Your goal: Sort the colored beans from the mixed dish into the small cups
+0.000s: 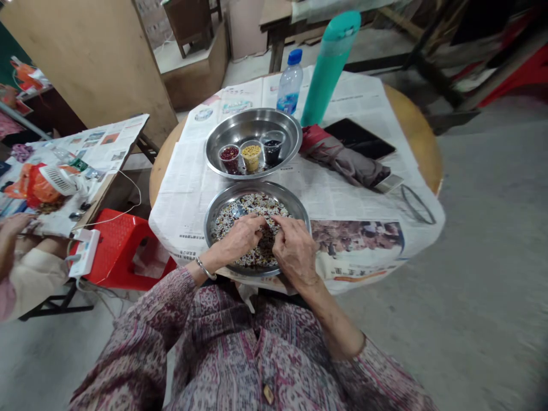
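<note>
Mixed white, dark and yellowish grains and beans (pixel 231 220) cover the bottom of the near metal bowl (pixel 209 212). Above them my left hand (pixel 243 237) has its fingers bent and drawn together, a bracelet at the wrist. My right hand (pixel 296 244) faces it over the bowl's right side, fingers curled in toward the grains. What either hand pinches is hidden or too small to name. Just beyond, a second metal bowl (pixel 214 123) contains plastic cups of red beans (pixel 230 160), yellow beans (pixel 251 157) and black beans (pixel 271 150).
Newspaper (pixel 180 194) covers the round table. Toward the back stand a water bottle (pixel 290 83) and a teal bottle (pixel 331 68). A folded umbrella (pixel 342 157) lies by a dark tablet-like object (pixel 363 138). At left are a red stool (pixel 113 251) and another person's hand (pixel 15 224).
</note>
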Demonstrator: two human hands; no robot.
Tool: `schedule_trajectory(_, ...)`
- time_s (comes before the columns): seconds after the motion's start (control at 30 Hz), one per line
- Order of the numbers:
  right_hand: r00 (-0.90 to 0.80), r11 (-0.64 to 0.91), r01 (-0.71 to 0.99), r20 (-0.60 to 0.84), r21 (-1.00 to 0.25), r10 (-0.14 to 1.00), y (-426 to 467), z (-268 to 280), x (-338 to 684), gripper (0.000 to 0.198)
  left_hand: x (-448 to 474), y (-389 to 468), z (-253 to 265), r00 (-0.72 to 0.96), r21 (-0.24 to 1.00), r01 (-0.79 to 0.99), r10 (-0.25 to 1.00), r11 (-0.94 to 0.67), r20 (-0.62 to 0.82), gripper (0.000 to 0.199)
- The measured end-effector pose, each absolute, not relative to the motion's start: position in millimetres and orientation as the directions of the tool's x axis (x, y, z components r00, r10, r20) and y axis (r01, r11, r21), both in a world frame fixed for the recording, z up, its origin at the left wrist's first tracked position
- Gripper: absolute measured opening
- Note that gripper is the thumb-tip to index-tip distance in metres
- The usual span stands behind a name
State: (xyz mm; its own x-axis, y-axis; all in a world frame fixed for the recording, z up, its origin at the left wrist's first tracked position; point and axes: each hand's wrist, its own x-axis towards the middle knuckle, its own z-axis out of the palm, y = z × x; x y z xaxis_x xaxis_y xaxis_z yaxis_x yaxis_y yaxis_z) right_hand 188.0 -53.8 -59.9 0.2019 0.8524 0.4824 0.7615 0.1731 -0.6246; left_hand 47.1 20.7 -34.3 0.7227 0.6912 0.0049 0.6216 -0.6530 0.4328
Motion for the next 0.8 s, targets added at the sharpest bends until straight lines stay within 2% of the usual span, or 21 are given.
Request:
schedule_trajectory(0.1,0.235,0.202,0.721,0.509,-0.662,0.828,-53.5,-60.8,188.8,0.038,43.1,12.7,-28.6,0.749,0.506,0.567,0.663,-0.651,0.013,0.021)
schedule_trajectory(0.2,0.254,0.22,0.702,0.526,-0.677,0.812,-53.2,-61.0,189.2,0.037,34.4,1.4,-18.2,0.851,0.519,0.443,0.525,-0.731,0.012,0.018)
schedule_trajectory(0.3,0.262,0.215,0.703,0.528,-0.678,0.807,-53.2,-61.3,189.4,0.038,31.3,-5.8,-12.5,0.946,0.414,0.299,0.323,-0.86,-0.014,0.014)
schedule_trajectory(0.37,0.262,0.218,0.706,0.534,-0.674,0.804,-53.4,-62.0,189.3,0.037,34.9,-4.6,-14.4,0.96,0.288,0.277,0.278,-0.917,-0.039,0.016)
schedule_trajectory(0.47,0.274,0.215,0.705,0.539,-0.676,0.797,-53.5,-63.1,188.7,0.037,46.1,7.1,-23.0,0.943,0.146,0.33,0.332,-0.933,-0.013,0.022)
schedule_trajectory(0.57,0.283,0.203,0.697,0.525,-0.687,0.803,-53.3,-62.8,187.7,0.036,55.6,24.6,-29.4,0.899,0.095,0.433,0.437,-0.896,0.022,0.027)
schedule_trajectory(0.8,0.265,0.225,0.697,0.537,-0.68,0.801,-53.2,-59.9,187.0,0.033,31.4,37.2,-16.4,0.639,-0.007,0.769,0.769,-0.639,-0.001,0.028)
